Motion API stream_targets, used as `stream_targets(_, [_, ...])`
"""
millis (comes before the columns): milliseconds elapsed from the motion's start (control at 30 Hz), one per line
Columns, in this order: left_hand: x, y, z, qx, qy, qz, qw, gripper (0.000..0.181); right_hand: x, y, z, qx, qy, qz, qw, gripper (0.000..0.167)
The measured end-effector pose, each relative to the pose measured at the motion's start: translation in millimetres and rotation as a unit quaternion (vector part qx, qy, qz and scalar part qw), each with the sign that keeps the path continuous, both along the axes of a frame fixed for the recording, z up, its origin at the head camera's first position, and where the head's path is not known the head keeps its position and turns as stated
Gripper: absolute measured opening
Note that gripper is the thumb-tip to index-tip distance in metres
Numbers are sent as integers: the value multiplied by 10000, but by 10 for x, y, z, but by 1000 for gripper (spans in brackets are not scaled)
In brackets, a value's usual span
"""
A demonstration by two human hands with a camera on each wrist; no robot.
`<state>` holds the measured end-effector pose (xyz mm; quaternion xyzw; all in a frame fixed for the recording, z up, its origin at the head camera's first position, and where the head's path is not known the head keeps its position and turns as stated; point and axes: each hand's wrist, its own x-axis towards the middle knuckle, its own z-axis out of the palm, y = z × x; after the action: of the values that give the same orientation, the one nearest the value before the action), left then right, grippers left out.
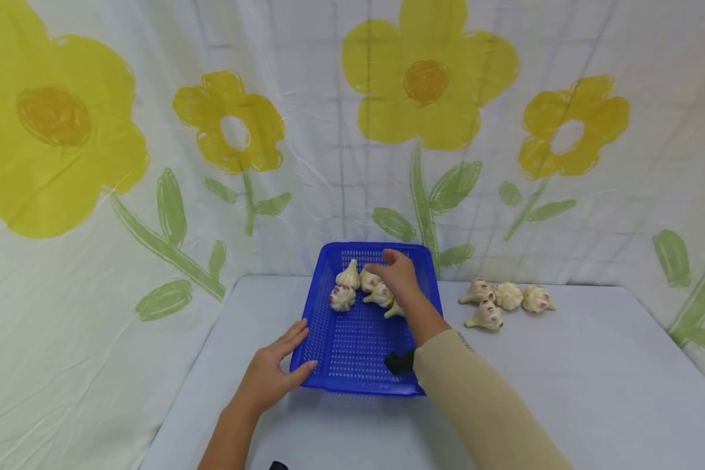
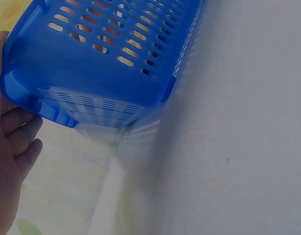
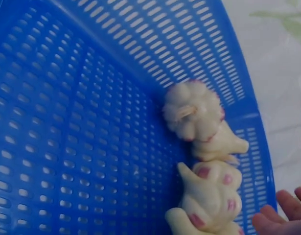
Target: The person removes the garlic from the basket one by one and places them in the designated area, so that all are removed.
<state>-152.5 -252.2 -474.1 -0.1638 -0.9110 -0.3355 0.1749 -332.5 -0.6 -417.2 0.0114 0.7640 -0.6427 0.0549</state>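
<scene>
My left hand (image 1: 268,372) is at the near left corner of a blue perforated basket (image 1: 361,388), with fingers against the left rim and thumb at the front rim. In the left wrist view, the left hand's fingers (image 2: 27,132) lie beside and below the basket's corner (image 2: 86,68). Over the basket's far right part hovers my right hand (image 1: 401,274), fingers apart and nothing visible between them. Beneath and left of it, several garlic bulbs (image 1: 343,298) lie grouped. The right wrist view shows garlic (image 3: 193,111) along the basket wall and fingertips (image 3: 282,210) beyond the rim.
Right of the basket, several more garlic bulbs (image 1: 508,296) lie on the white table (image 1: 540,378). A white curtain (image 1: 317,196) with yellow flowers hangs behind. A black object (image 1: 399,362) shows by the right sleeve, and another dark one (image 1: 279,465) at the bottom edge.
</scene>
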Motion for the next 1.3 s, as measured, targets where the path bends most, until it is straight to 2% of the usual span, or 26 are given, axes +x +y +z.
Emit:
stream_targets(167, [-1, 21, 15, -46, -69, 35, 10000, 64, 9, 5, -58, 587, -149, 137, 9981, 73])
stream_targets(333, [9, 24, 28, -41, -93, 69, 9999, 64, 8, 14, -112, 1353, -235, 365, 9899, 73])
stream_targets(700, [12, 16, 30, -44, -94, 36, 9999, 64, -19, 13, -206, 1660, -429, 770, 9822, 72])
stream_targets(833, [4, 14, 21, -81, -83, 63, 9999, 64, -32, 13, -226, 1985, -119, 947, 9754, 67])
stream_targets(967, [3, 10, 15, -118, -83, 85, 9999, 64, -26, 6, -226, 2440, 171, 1196, 9622, 54])
stream_targets(1067, [1, 9, 14, -123, -56, 78, 9999, 64, -4, 5, -219, 2603, 165, 1366, 9557, 52])
stream_targets(1167, [-3, 8, 13, -125, 1, 61, 9999, 64, 10, 8, -220, 2621, 125, 1445, 9541, 56])
stream_targets(1233, [-5, 6, 9, -127, 35, 50, 9999, 64, 15, 9, -225, 2621, 149, 1458, 9539, 49])
stream_targets(1300, [-7, 4, 4, -132, 51, 53, 9999, 64, 4, 7, -239, 2624, 197, 1474, 9534, 32])
